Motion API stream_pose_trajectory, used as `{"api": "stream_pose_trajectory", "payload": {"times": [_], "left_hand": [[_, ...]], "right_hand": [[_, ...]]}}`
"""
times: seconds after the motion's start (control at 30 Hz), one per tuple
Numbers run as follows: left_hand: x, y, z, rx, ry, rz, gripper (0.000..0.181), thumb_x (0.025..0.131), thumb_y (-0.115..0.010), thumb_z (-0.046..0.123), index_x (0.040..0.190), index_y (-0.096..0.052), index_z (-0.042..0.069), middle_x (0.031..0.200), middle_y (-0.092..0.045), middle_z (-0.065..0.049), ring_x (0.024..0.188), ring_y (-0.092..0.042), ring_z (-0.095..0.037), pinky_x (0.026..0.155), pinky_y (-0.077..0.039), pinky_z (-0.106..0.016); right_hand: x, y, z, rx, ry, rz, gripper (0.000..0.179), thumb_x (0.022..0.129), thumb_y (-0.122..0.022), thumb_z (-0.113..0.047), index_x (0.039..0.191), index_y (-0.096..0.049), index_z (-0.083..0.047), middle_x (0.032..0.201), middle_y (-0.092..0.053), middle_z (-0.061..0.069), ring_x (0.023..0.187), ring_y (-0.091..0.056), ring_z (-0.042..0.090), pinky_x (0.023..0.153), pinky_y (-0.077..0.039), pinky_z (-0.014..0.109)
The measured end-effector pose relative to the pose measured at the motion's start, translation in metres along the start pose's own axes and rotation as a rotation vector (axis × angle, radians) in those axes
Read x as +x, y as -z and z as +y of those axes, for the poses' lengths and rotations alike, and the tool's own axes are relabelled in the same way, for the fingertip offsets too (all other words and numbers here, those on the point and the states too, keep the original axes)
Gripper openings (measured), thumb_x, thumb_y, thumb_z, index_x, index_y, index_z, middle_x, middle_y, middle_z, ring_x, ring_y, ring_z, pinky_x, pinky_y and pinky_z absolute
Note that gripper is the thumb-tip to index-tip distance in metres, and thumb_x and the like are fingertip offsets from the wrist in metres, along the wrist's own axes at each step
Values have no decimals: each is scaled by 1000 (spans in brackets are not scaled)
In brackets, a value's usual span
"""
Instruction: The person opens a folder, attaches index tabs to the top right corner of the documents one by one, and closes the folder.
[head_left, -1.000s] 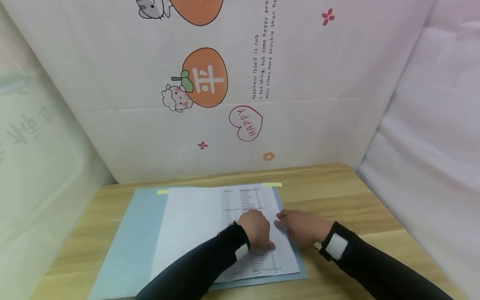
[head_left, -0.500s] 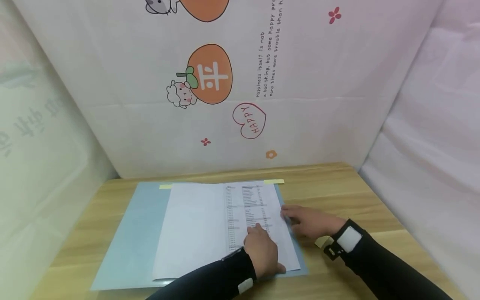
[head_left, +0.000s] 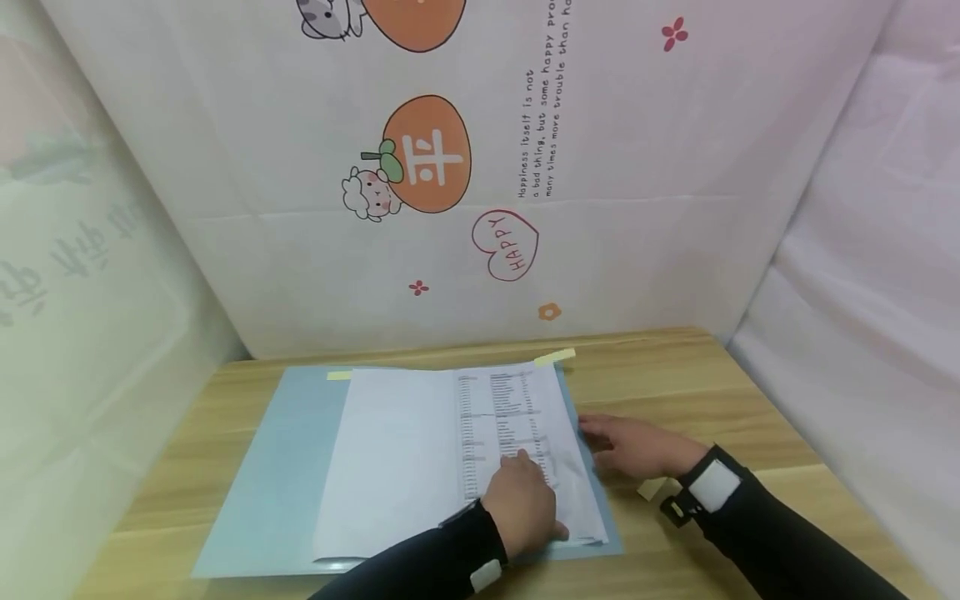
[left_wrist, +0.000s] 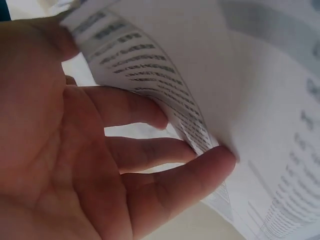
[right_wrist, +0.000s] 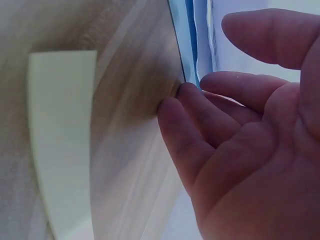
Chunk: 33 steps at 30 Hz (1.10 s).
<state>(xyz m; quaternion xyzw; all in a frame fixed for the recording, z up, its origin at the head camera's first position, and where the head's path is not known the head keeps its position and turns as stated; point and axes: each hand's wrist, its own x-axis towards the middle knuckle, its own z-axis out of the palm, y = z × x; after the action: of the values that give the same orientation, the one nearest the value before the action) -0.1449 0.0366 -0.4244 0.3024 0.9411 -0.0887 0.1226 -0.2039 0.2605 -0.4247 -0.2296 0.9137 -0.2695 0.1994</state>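
Note:
A light blue folder (head_left: 255,500) lies spread on the wooden table with white sheets in it. On its right side is a printed sheet (head_left: 480,400) with rows of small text; a blank white page (head_left: 390,467) lies left of it. My left hand (head_left: 521,504) rests on the lower part of the printed sheet, fingers extended. In the left wrist view, fingertips (left_wrist: 220,155) touch the printed paper, which bows up near the thumb. My right hand (head_left: 637,446) is at the folder's right edge, fingers loosely bent, fingertips (right_wrist: 187,90) right at that edge, thumb apart from them.
Yellow strips stick out at the top of the sheets, one at the right (head_left: 555,357) and one at the left (head_left: 339,376). Another pale yellow strip (right_wrist: 62,140) is on the table by my right wrist. White printed cloth (head_left: 622,250) walls in the table.
My left hand has slid down the printed sheet. My right hand has drawn back slightly from the sheet to the folder's edge. The top right yellow strip now tilts upward.

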Motion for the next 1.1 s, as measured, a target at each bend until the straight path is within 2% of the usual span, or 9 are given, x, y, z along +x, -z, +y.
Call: {"api": "stream_pose_trajectory", "payload": {"times": [0.2,0.3,0.47,0.57,0.7,0.8,0.9,0.97,1.1], "left_hand": [[-5,0,-7,48,-38,66,47,99,-58,37,129,-66,2,136,-57,-21,118,-58,-38,78,-57,-40],[-6,2,-12,12,-68,88,40,98,-59,27,126,-67,-1,132,-60,-22,114,-61,-37,76,-58,-40],[-7,-1,-26,-192,-117,81,22,97,-61,28,95,-77,13,108,-72,-9,113,-63,-25,92,-51,-39],[-9,-3,-36,-332,-98,73,28,101,-55,29,88,-76,15,100,-73,-2,116,-61,-18,99,-46,-37],[-16,-4,-46,-495,-68,116,38,106,-44,28,97,-77,10,118,-69,-7,121,-58,-20,102,-44,-39],[-21,-2,-50,-543,-106,134,36,105,-44,26,109,-76,9,123,-67,-6,120,-58,-18,100,-45,-38],[-24,3,-50,-540,-127,149,33,101,-51,24,124,-70,10,123,-66,-3,119,-58,-16,98,-47,-36],[-22,5,-50,-514,-137,169,42,99,-56,23,140,-58,11,125,-64,-4,112,-61,-14,92,-50,-34],[-9,7,-50,-473,-181,197,72,96,-66,26,158,-29,22,131,-60,-6,92,-61,-7,79,-52,-27]], "right_hand": [[-2,-2,0,-39,0,-5,54,97,-62,-11,146,-44,5,153,-37,22,139,-35,37,110,-31,54],[-3,-3,-2,-47,1,1,53,97,-62,-10,145,-45,5,153,-37,24,139,-35,38,109,-31,55],[-4,-8,-8,-130,2,18,53,97,-62,-14,146,-47,1,155,-35,21,140,-35,35,110,-32,52],[-6,-13,-14,-206,37,36,52,96,-64,-15,144,-50,-1,154,-36,21,138,-38,35,108,-35,52],[-8,-22,-23,-287,114,44,49,94,-66,-16,140,-55,-3,149,-44,19,134,-44,35,105,-39,51],[-6,-29,-30,-326,142,48,43,94,-66,-18,134,-60,-4,135,-58,14,122,-56,28,98,-46,47],[-3,-33,-36,-334,148,62,26,95,-65,-19,119,-66,-8,111,-66,2,97,-62,14,86,-52,40],[-3,-34,-39,-342,135,77,17,95,-64,-19,110,-67,-12,101,-63,-5,84,-58,6,78,-53,37],[-4,-35,-45,-327,124,62,13,96,-63,-22,108,-68,-17,102,-63,-7,82,-56,4,79,-53,37]]}}
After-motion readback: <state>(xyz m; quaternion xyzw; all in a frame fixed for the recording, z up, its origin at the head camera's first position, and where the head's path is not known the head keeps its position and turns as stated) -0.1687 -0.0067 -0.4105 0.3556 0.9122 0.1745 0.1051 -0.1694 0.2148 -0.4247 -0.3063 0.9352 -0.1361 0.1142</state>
